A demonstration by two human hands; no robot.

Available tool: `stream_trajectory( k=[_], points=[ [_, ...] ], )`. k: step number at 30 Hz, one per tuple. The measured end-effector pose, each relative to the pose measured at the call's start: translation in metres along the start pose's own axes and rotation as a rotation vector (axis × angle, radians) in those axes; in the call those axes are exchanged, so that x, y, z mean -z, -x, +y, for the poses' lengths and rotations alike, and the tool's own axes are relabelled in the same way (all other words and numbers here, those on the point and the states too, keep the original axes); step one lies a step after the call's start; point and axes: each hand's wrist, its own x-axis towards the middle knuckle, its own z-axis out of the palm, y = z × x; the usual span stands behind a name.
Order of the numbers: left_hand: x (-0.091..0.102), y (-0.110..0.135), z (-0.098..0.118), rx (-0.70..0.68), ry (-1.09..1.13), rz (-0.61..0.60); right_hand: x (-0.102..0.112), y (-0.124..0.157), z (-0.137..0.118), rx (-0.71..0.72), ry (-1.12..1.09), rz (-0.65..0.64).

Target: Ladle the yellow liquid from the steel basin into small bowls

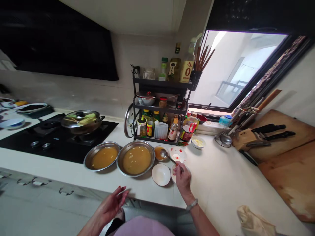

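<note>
Below the frame's centre, your right hand (182,178) pinched a spoon (164,153) over a small bowl (161,160), while your left hand (113,204), lower left, hung loosely spread.

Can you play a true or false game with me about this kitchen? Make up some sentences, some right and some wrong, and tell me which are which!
1. The right hand is holding a spoon. True.
2. The left hand is gripping a bowl. False: the left hand holds nothing.
3. The pot on the stove has a lid on it. True.
4. The two metal bowls have nothing in them. False: both metal bowls hold brownish liquid.
5. The bracelet is on the left wrist. False: the bracelet is on the right wrist.
6. The knives have black handles. True.
</note>
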Motion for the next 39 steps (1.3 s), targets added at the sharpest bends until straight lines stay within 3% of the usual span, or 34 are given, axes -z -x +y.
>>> stream_trajectory(
  k=[4, 10, 21, 28, 34, 39],
  points=[
    [0.014, -0.008, 0.018, -0.014, 0.043, -0.011, -0.005, -0.003, 0.002, -0.221, -0.066, 0.084],
    [0.008, -0.024, 0.050, -0.012, -0.031, -0.063, -0.011, -0.011, -0.003, -0.393, -0.163, 0.283],
    [0.010, -0.033, 0.103, 0.121, -0.303, -0.175, -0.036, -0.004, -0.029, -0.482, -0.183, 0.526],
    [0.018, -0.030, 0.132, 0.140, -0.492, -0.281, -0.045, 0.004, -0.063, -0.435, -0.163, 0.616],
    [0.019, -0.031, 0.145, 0.097, -0.539, -0.404, -0.062, 0.015, -0.096, -0.380, -0.102, 0.603],
    [0.012, -0.033, 0.145, 0.098, -0.534, -0.505, -0.084, 0.029, -0.108, -0.346, -0.051, 0.484]
  ],
)
